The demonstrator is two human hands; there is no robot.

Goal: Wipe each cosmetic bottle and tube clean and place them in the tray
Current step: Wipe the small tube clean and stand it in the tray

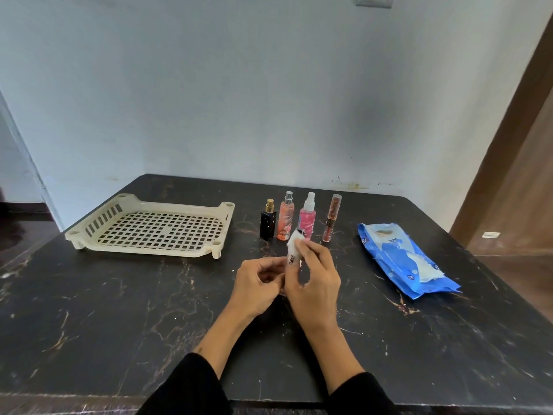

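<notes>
A white lip gloss tube (291,259) with black lettering stands upright between my hands above the table's middle. My left hand (257,287) grips its lower end. My right hand (314,280) presses a white wipe (294,241) against the tube's top. Behind them a row stands on the table: a black perfume bottle (267,221) with a gold cap, an orange spray bottle (285,218), a pink spray bottle (307,215) and a brown lip gloss tube (331,218). The cream slotted tray (149,226) sits at the left with nothing in it.
A blue pack of wet wipes (404,259) lies at the right with a wipe poking out. The dark marbled table (119,310) ends at a pale wall behind. A brown door frame (514,145) rises at the right.
</notes>
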